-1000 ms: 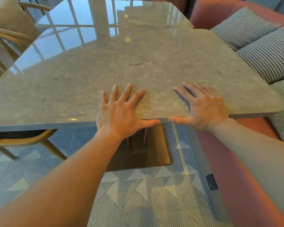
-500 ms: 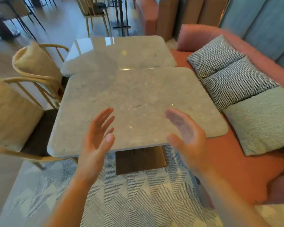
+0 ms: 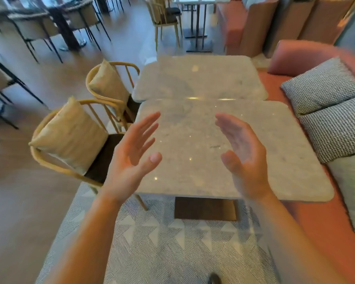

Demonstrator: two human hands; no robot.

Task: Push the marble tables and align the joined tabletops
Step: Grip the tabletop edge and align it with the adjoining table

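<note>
The near grey-white marble tabletop surface [image 3: 223, 140] butted the far matching marble tabletop [image 3: 199, 78] beyond both hands, edges seemingly offset sideways, while the left hand [image 3: 131, 158] and right hand [image 3: 242, 156] hovered open, palms facing, apparently gauging alignment.

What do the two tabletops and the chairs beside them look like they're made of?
The near tabletop and far tabletop look like polished pale grey marble or a lookalike stone: mottled veining and glossy light reflections. The chairs seem to be light wood or rattan, with bent rails and spindles, dark seats and beige fabric cushions.
</note>
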